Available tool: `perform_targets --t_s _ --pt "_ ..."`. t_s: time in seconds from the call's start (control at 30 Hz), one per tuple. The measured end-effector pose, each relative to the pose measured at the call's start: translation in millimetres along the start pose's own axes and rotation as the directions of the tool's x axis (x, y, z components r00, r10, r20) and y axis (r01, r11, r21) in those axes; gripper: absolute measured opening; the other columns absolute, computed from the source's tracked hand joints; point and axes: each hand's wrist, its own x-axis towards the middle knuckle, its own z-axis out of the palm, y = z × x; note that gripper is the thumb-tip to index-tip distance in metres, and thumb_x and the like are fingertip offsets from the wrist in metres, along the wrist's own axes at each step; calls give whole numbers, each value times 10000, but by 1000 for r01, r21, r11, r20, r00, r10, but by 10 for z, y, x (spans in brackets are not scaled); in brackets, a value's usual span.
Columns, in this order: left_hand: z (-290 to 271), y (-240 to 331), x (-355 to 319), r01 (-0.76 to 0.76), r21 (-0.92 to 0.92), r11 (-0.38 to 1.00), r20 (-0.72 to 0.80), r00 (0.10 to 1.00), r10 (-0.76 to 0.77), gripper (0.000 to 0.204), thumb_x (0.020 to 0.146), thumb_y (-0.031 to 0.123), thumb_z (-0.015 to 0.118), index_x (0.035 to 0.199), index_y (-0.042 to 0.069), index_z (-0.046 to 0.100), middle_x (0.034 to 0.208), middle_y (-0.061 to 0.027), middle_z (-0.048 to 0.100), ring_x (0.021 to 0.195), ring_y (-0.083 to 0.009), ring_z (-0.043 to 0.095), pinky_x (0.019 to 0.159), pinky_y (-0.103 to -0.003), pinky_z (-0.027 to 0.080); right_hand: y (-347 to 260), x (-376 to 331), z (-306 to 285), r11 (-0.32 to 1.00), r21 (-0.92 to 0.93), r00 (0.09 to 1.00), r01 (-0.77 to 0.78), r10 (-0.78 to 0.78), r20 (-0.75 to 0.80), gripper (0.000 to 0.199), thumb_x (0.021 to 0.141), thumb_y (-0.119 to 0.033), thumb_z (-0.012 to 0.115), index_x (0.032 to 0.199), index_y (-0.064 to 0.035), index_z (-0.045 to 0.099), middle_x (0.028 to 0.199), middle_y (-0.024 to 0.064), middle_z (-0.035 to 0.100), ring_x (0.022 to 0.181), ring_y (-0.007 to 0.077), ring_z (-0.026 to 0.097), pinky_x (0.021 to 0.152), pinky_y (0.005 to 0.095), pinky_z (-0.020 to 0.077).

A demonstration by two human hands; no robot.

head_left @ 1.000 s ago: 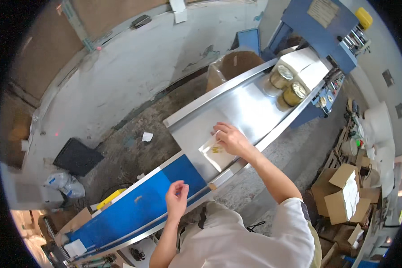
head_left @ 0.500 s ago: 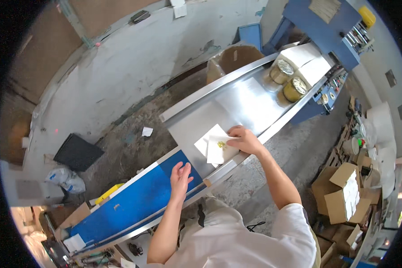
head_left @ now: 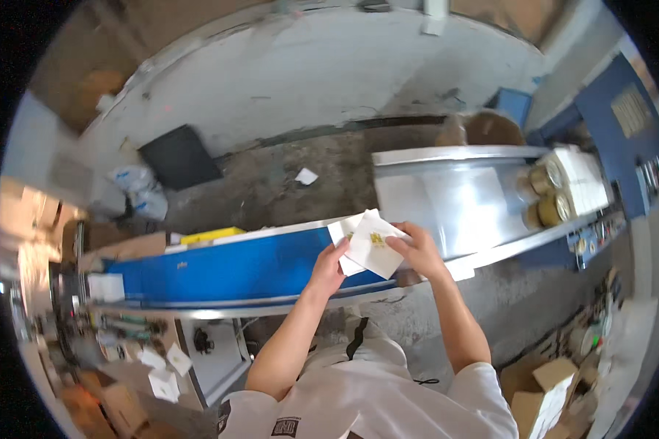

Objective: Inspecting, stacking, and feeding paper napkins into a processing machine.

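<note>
Two white paper squares with small yellow-gold prints are held up over the joint between a blue conveyor belt (head_left: 256, 263) and a shiny metal table (head_left: 403, 192). My left hand (head_left: 327, 274) pinches the left paper square (head_left: 337, 230), thumb on top. In my right hand (head_left: 422, 254) is the right paper square (head_left: 373, 261), turned cornerwise and overlapping the left one. Part of the left square's print is covered by the overlap.
At the metal table's right end stand two gold-coloured round containers (head_left: 545, 178) beside a stack of white paper (head_left: 583, 180). A blue machine (head_left: 626, 121) rises behind. A white sheet (head_left: 107, 287) lies at the belt's left end. Open cardboard boxes (head_left: 556, 374) sit at lower right.
My right hand has lifted the paper squares off the metal table and moved left to the belt's end. My left hand, open before, now holds one square. The view has turned left.
</note>
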Motion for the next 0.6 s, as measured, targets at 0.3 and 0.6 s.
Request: perform_targets --t_s 0.3,0.6 --pt "-1943 746 -1843 -419 168 892 -445 775 448 347 934 267 646 1140 -10 617 1028 -66 682 893 -137 644 780 -276 509 -642 39 1814 976 184 971 116 -151 188 204 932 -114 615 1083 22 614 987 35 657 875 80 583 781 232 466" --pt "-4549 1043 -4947 -573 338 747 -872 108 478 333 909 287 655 1072 -3 655 924 -52 680 794 -124 620 716 -310 505 -1086 -473 4193 988 107 773 108 -151 616 212 939 -121 628 1093 24 644 978 29 667 822 69 604 710 224 490"
